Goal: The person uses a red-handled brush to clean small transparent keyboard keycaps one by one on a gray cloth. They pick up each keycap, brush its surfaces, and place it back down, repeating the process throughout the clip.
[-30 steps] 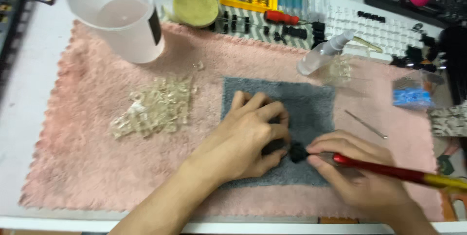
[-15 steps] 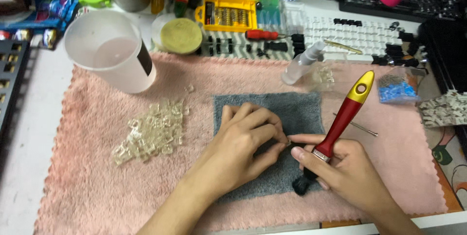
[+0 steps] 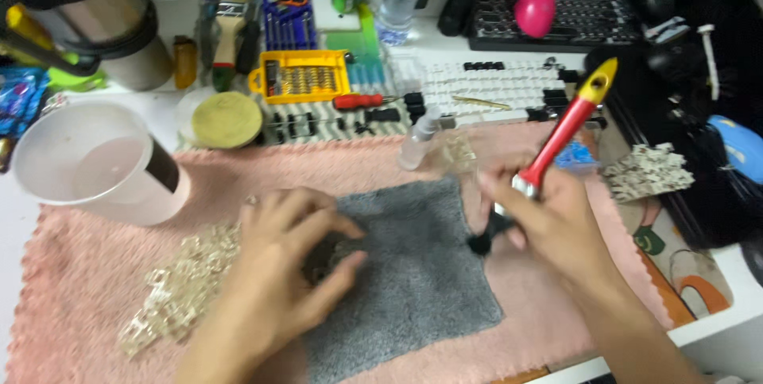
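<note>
My right hand (image 3: pixel 556 221) grips a brush with a red and yellow handle (image 3: pixel 566 126), its dark bristles (image 3: pixel 481 242) pointing down over the right edge of a grey cloth (image 3: pixel 413 273). My left hand (image 3: pixel 282 273) rests on the left part of that cloth, fingers curled over a small dark object that is mostly hidden. The grey cloth lies on a pink towel (image 3: pixel 95 257). A pile of clear plastic keycaps (image 3: pixel 179 288) sits on the towel just left of my left hand.
A white plastic jug (image 3: pixel 95 161) stands at the towel's far left. Behind are a round yellow-green lid (image 3: pixel 229 119), a yellow screwdriver bit case (image 3: pixel 300 75), a small clear spray bottle (image 3: pixel 420 141), a white keyboard (image 3: pixel 485 86) and a black keyboard with a pink mouse (image 3: pixel 534 2).
My right hand has lifted the brush off the cloth and swung it to the right. My left hand has slid left across the grey cloth. The view has shifted.
</note>
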